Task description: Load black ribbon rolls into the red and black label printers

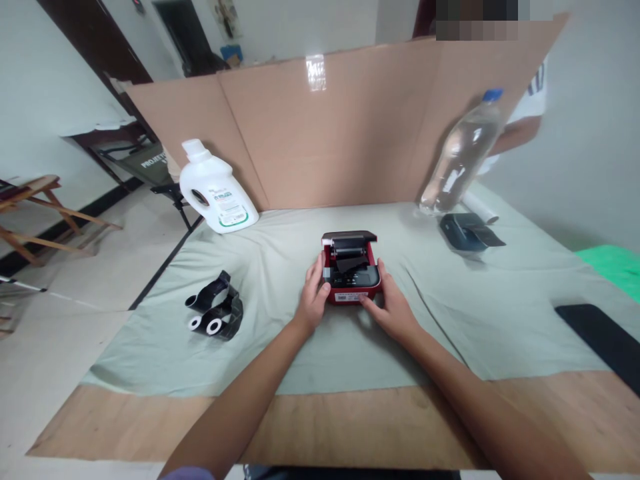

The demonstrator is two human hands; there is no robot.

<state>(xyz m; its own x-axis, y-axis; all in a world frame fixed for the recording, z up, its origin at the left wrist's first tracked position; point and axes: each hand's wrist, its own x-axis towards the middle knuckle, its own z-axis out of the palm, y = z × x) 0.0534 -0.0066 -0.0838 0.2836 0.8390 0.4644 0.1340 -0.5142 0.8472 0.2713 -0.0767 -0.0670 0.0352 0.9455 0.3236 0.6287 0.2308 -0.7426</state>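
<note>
A small red device (pixel 351 270) with its black lid up sits in the middle of a pale green cloth (pixel 280 347). My left hand (pixel 314 297) cups its left side, fingers curled against the casing. Against its right and front sides rests my right hand (pixel 389 303), thumb on the front edge. Both hands grip the device where it stands on the cloth. Inside it I see a dark strip under the raised lid.
Black ribbon rolls with white cores (pixel 216 313) lie at the left. A white jug (pixel 216 190) stands back left, a clear water bottle (pixel 463 153) back right beside a dark device (pixel 467 232). A cardboard screen (pixel 345 133) closes the back. A black slab (pixel 603 340) lies right. Another person's arm (pixel 520 133) shows behind.
</note>
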